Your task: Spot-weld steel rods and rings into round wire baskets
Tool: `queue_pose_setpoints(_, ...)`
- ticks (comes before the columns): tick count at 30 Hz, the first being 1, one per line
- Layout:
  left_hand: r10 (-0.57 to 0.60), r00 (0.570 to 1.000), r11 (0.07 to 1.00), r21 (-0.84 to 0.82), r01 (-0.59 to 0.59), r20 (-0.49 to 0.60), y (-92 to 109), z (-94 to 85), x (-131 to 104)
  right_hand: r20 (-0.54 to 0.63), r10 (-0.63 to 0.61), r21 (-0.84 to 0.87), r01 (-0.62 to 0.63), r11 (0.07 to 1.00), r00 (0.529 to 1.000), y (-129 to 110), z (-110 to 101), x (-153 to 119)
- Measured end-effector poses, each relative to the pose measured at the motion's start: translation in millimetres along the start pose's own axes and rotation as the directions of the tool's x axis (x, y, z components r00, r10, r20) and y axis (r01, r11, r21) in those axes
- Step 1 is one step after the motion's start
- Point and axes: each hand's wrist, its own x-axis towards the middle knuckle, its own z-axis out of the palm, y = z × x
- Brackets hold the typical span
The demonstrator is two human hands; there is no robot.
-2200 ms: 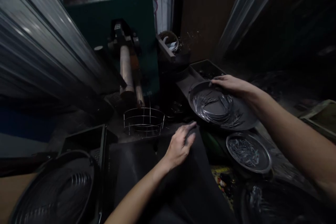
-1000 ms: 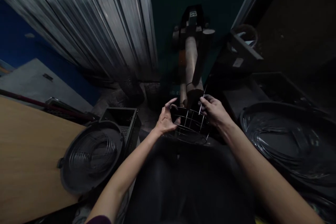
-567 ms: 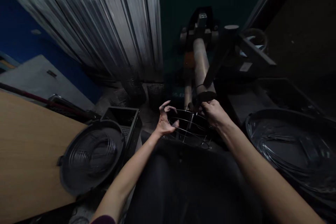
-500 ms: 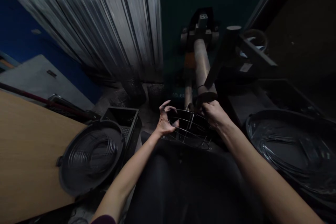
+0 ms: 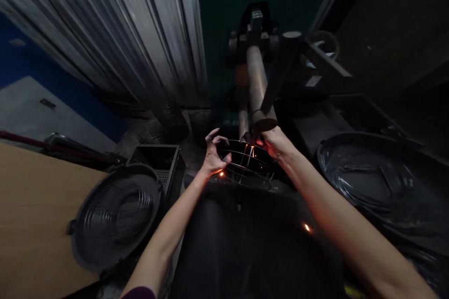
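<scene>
A round wire frame (image 5: 242, 166) of thin rings and cross wires lies below the spot welder's electrode arm (image 5: 257, 72). My left hand (image 5: 213, 154) curls around its left side, fingers bent over the wire and thumb lower down. At the frame's far right, my right hand (image 5: 275, 142) is closed, its fingertips partly hidden beneath the round end of the arm. It appears to grip the frame's edge there. Orange sparks (image 5: 252, 147) glow at the welding spot between the hands, and others fly toward my dark apron (image 5: 259, 238).
On the left, a round black tray (image 5: 84, 247) carries wire rings, beside a black crate (image 5: 156, 149) and wooden board (image 5: 38, 210). Another black tray (image 5: 324, 154) with wire rings stands right. The welder's green body (image 5: 220, 14) and metal sheeting (image 5: 157, 23) rise behind.
Bright sparks have appeared at the frame and over my apron. The view has shifted slightly, while both hands keep nearly the same hold on the wire frame.
</scene>
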Motion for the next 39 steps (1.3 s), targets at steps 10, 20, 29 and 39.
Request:
queue_pose_setpoints(10, 0.286, 0.945, 0.925, 0.211, -0.316, 0.162, 18.5, 4.1, -28.6, -0.174, 0.175, -0.144, -0.201, 0.969, 0.969, -41.9, -28.5, -16.6)
queue_pose_setpoints(20, 0.397, 0.767, 0.804, 0.212, -0.555, 0.504, 131.7, 13.5, -108.0, 0.027, -0.137, -0.948, 0.069, 0.311, 0.990, -55.1, -102.7, -179.1)
queue_pose_setpoints(29, -0.503, 0.826, 0.831, -0.121, 0.543, 0.253, 147.0, 21.7, -105.8, 0.173, -0.172, -0.742, 0.243, 0.625, 0.970, 15.5, -82.0, -97.5)
queue_pose_setpoints(39, -0.597, 0.756, 0.697, -0.295, 0.654, 0.267, 131.3, 64.7, -104.9, 0.499, -0.043, -0.855, 0.500, 0.137, 0.866, 26.4, -32.9, -56.6)
